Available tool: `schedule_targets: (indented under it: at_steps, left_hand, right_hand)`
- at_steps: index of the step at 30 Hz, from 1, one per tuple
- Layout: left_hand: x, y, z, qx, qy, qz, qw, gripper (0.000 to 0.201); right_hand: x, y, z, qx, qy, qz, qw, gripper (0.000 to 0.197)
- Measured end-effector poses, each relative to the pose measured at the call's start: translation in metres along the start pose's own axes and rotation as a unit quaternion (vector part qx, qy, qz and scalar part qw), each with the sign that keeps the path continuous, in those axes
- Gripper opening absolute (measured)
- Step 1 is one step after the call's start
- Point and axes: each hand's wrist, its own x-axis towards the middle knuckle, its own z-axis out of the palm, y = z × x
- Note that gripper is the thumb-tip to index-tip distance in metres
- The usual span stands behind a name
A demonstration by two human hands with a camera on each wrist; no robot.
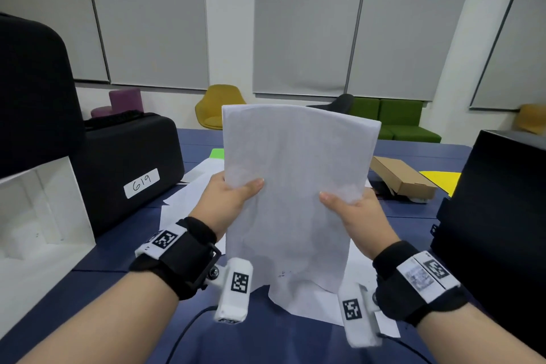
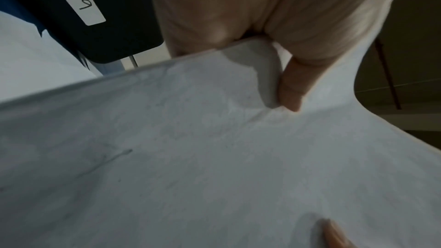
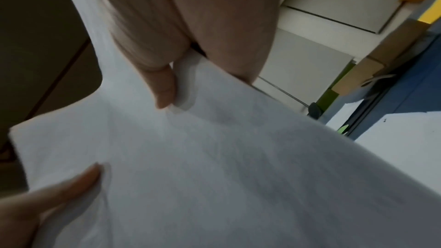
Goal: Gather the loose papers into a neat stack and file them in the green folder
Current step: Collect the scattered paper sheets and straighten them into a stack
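I hold a stack of white papers upright over the blue table. My left hand grips its left edge, thumb on the front, and my right hand grips its right edge the same way. The wrist views show each thumb pressed on the sheets, with the fingers hidden behind. Several loose sheets still lie on the table under and behind the stack. A corner of the green folder peeks out behind the stack's left edge; the rest is hidden.
A black case labelled 619 and a white box stand at the left. A cardboard box and a yellow sheet lie at the right, beside a black box. Chairs and a green sofa stand beyond the table.
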Motion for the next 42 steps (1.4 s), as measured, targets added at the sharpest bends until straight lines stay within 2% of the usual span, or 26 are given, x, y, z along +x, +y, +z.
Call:
schedule_targets:
  at_steps: [3,7,11,15,19,22,27,34,39,42]
  left_hand:
    - [0.0,0.005,0.002,0.009,-0.001,0.024,1.0,0.014]
    - [0.0,0.007,-0.004,0.011,-0.027,0.029,0.999,0.017]
    - [-0.01,-0.015,-0.012,0.022,-0.062,-0.012,0.998,0.037]
    - [-0.018,-0.027,-0.006,0.032,-0.007,-0.009,0.999,0.017]
    - [-0.014,-0.023,0.001,0.04,-0.001,0.013,0.999,0.017]
    - [-0.015,-0.034,-0.003,0.047,-0.009,-0.01,0.999,0.02]
    - [-0.028,-0.064,-0.011,0.133,-0.016,-0.065,0.989,0.025]
    - [-0.028,-0.066,-0.005,0.119,0.003,-0.042,0.992,0.023]
    - [-0.025,-0.078,-0.012,0.134,-0.05,-0.115,0.983,0.016]
    - [-0.017,-0.082,-0.018,0.204,-0.079,-0.129,0.967,0.015]
  right_hand:
    - [0.0,-0.006,0.001,0.026,0.007,-0.013,1.0,0.021]
    - [-0.001,-0.013,-0.005,0.049,-0.017,-0.032,0.998,0.019]
    - [-0.009,0.003,-0.007,0.012,-0.039,-0.016,0.999,0.025]
    - [-0.018,0.017,-0.003,-0.019,-0.032,-0.006,0.999,0.02]
    - [-0.008,0.015,-0.006,-0.001,-0.009,-0.011,1.0,0.022]
    - [-0.011,0.023,-0.006,-0.012,-0.021,0.005,1.0,0.022]
    - [-0.018,0.035,-0.006,-0.017,-0.03,0.033,0.999,0.02]
    - [-0.013,0.029,-0.009,-0.015,-0.027,0.017,0.999,0.021]
    - [-0.014,0.041,-0.013,-0.021,-0.024,0.056,0.998,0.021]
    - [-0.003,0.032,-0.029,-0.043,-0.008,0.053,0.998,0.02]
